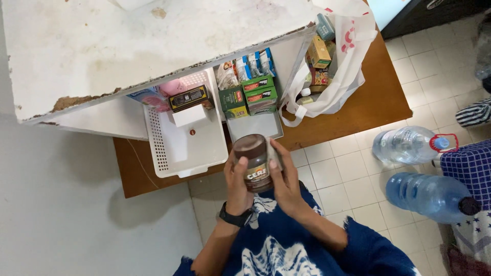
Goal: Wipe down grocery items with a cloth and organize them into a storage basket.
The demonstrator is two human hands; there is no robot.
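A brown-lidded jar [254, 162] with a dark label is held up in front of me. My left hand [237, 186], with a black watch on its wrist, wraps the jar's left side. My right hand [287, 184] grips its right side, the fingers curled around the label. Just beyond the jar, a white perforated basket [169, 153] sits on a brown wooden table [376, 102], with a dark box and a pink item at its far end. To the basket's right, a grey tray [255, 125] holds green boxes [260, 94] and blue packets.
A white shelf top [128, 46] overhangs the table. A white plastic bag [337, 76] full of groceries stands on the table's right part. Two large water bottles [409, 144] [429, 194] lie on the tiled floor at the right, next to blue checked cloth [473, 168].
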